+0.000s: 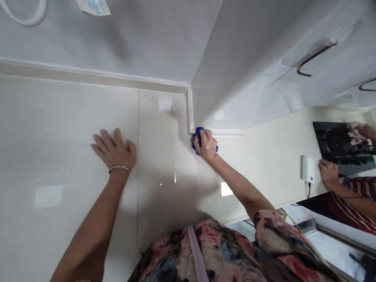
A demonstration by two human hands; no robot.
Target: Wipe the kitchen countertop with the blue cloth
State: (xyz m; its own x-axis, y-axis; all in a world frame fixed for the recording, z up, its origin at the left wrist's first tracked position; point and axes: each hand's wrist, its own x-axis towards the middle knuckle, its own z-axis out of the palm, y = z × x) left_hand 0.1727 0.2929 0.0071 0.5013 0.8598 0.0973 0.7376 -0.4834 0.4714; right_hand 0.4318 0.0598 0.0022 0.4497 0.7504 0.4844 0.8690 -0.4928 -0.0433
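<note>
A bunched blue cloth [199,133] is gripped in my right hand [207,145], at the outer corner where the low white edging meets the wall. The cloth touches the pale countertop [164,156] beside that corner. My left hand [116,150] rests flat on the countertop to the left, fingers spread, holding nothing. It lies just left of a thin dark seam [138,156] in the surface. A bracelet circles the left wrist.
To the right, another person's hands work at a black gas stove [335,137], one holding a pale cloth [356,131]. A white box [307,169] with a cable stands near the counter's front edge. A metal hook [315,58] sticks out from the wall.
</note>
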